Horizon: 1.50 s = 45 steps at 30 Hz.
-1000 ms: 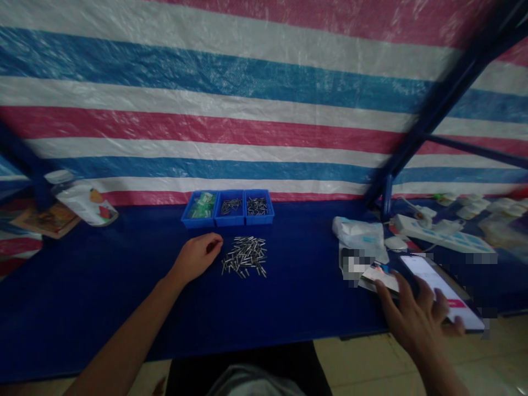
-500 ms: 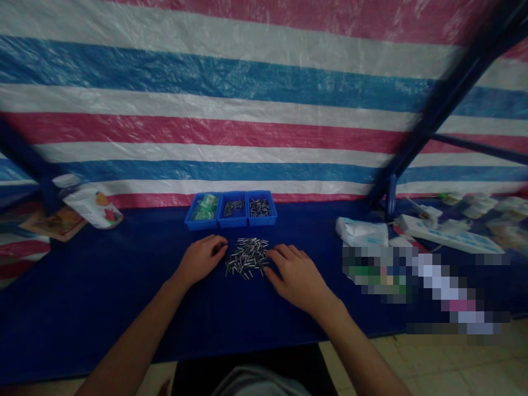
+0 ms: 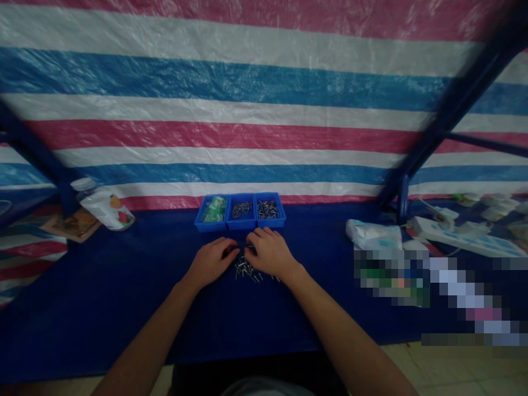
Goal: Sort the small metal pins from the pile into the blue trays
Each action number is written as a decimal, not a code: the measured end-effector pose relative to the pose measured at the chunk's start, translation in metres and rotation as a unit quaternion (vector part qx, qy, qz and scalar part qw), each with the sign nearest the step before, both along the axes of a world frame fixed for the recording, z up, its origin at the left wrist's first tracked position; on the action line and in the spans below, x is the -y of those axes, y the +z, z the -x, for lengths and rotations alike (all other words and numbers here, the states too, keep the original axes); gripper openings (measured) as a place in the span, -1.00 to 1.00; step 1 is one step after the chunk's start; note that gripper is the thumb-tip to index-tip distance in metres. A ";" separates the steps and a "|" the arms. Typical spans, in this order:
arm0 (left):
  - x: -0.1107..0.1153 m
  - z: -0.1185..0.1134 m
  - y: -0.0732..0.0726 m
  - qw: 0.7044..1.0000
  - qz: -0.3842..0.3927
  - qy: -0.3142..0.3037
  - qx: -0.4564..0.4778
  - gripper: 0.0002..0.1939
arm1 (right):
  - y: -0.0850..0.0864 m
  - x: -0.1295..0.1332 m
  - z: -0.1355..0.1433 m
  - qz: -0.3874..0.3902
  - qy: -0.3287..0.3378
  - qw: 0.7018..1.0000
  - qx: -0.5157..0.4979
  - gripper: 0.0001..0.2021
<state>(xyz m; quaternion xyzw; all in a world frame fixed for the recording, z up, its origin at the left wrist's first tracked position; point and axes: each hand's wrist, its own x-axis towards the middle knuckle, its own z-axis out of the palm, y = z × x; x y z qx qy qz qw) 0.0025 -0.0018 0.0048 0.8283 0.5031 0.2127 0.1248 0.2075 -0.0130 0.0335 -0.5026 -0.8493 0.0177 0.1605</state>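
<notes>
A loose pile of small silvery metal pins (image 3: 246, 270), like rivets or screws, lies on the blue table; my right hand hides much of it. My right hand (image 3: 270, 254) is over the pile, fingers curled toward the thumb, with a few dark pins showing between them. At the pile's left edge is my left hand (image 3: 214, 259), its fingers bent round to the thumb; whatever lies in that curl is hidden. The fingertips of both hands nearly meet. Just behind stand three joined blue bins: the left bin (image 3: 198, 221) holds green-and-clear packets, the middle bin (image 3: 241, 224) and right bin (image 3: 272, 223) similar metal pieces.
A bottle (image 3: 108, 209) with a fruit label leans at the left by a brown flat packet (image 3: 76, 224). At the right lie a white plastic pack (image 3: 373, 235) and a power strip (image 3: 466, 236) with plugs. Blue frame posts (image 3: 429, 132) rise before a striped tarp (image 3: 247, 132).
My right hand has moved left and inward over the pile, curling its fingers and covering many pins. My left hand stays at the pile's left edge. The view has shifted slightly.
</notes>
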 end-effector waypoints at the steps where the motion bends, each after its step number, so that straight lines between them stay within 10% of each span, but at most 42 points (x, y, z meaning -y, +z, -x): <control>1: 0.000 0.000 0.000 1.000 -0.003 -0.001 -0.002 -0.73 | -0.003 0.001 0.000 0.004 0.006 1.000 -0.003 -0.79; 36: 0.002 -0.002 0.002 1.000 -0.009 0.003 -0.015 -0.81 | -0.013 -0.001 0.003 0.007 0.053 0.998 0.013 -0.77; 45: 0.002 0.001 0.001 0.999 -0.031 -0.007 0.025 -0.74 | -0.015 -0.008 0.002 -0.008 0.062 0.947 -0.314 -0.71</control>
